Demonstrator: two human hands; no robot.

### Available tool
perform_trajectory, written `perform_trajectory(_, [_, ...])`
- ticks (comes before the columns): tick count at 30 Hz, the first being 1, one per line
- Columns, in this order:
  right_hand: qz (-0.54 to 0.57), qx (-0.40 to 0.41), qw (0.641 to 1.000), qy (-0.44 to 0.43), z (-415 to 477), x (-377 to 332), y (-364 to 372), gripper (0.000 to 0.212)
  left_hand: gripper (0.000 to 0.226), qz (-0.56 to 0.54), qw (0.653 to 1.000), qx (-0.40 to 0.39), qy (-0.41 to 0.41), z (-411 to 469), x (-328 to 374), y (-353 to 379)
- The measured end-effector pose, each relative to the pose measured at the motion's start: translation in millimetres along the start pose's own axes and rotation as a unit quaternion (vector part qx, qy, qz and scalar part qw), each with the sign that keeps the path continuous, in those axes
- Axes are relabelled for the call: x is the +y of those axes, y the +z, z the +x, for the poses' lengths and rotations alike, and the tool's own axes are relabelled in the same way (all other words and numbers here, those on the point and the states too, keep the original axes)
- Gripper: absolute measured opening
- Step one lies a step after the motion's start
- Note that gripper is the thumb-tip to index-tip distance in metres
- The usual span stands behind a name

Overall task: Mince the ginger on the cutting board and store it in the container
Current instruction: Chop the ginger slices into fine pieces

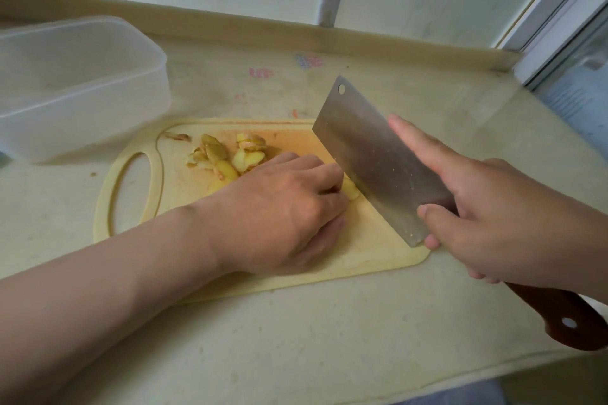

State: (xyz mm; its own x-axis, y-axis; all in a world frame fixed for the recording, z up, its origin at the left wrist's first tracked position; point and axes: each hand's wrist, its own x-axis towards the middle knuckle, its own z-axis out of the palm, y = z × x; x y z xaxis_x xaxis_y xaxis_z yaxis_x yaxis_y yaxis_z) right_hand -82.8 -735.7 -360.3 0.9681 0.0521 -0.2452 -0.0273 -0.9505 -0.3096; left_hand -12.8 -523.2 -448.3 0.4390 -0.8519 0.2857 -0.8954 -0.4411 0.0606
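Judged firm but slippery, the ginger [350, 191] is pinned at its uncut end under the curled left hand [279, 207]; the cleaver [378, 158] is clamped in the right hand [493, 217]

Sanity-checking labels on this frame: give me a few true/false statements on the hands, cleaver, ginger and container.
1. The right hand grips the cleaver. True.
2. The plastic container holds minced ginger. False: it looks empty.
3. The left hand holds a ginger piece next to the blade. True.
4. The cutting board lies inside the container. False: it lies on the counter, beside the container.
5. Ginger slices lie on the cutting board beyond the left hand. True.
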Motion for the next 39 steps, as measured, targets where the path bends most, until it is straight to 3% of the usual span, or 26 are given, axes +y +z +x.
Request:
perform_trajectory(6, [0.025, -0.015, 1.000, 0.001, 15.2, -9.5, -1.9, 0.093, 0.050, 0.003, 1.000, 0.002, 0.001, 1.5, 0.4, 1.9])
perform_trajectory(14, [0.044, 0.099, 0.994, -0.027, 14.1, -6.4, 17.1, 0.097, 0.048, 0.013, 1.000, 0.013, 0.003, -0.4, 0.5, 2.1])
perform_trajectory(24, [-0.012, -0.002, 0.999, -0.034, 42.1, -26.9, -1.1, 0.100, 0.050, 0.020, 1.000, 0.009, 0.004, 0.6, -0.6, 2.8])
perform_trajectory(31, [0.040, 0.106, 0.993, -0.045, 15.5, -8.7, 18.0, 0.096, 0.050, 0.020, 0.999, 0.025, -0.011, -2.1, 0.8, 2.3])
perform_trajectory(39, [-0.041, 0.010, 0.998, -0.049, 38.2, -26.2, 1.5, 0.098, 0.050, 0.022, 0.999, 0.031, -0.002, -1.5, -0.9, 4.6])
